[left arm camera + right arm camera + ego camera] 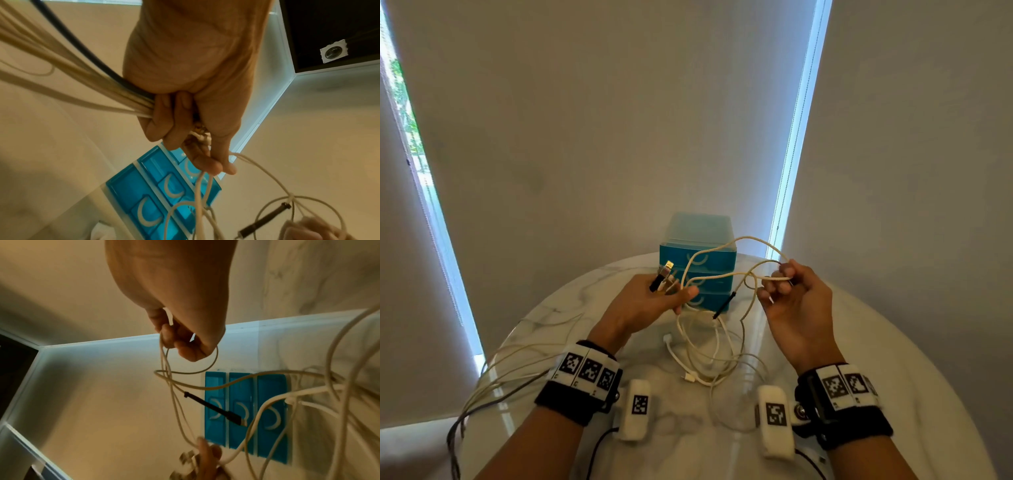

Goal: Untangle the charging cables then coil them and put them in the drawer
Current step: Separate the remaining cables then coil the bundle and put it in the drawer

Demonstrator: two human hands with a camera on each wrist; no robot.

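Untangling is only begun: our left hand (650,303) clenches a bundle of plug ends while our right hand (792,298) pinches a loop of the knotted cream charging cables (709,346), which sag onto the marble worktop (893,359). Coiling remains; the blue plastic drawer unit (698,253) at twelve o'clock sits closed.

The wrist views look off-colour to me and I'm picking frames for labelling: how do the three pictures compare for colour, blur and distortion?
Head view: neutral colour, sharp, wide-angle bend at the window strips. Left wrist view: orange cast, cable bundle streaked with blur. Right wrist view: same warm cast, left hand soft at the bottom edge.
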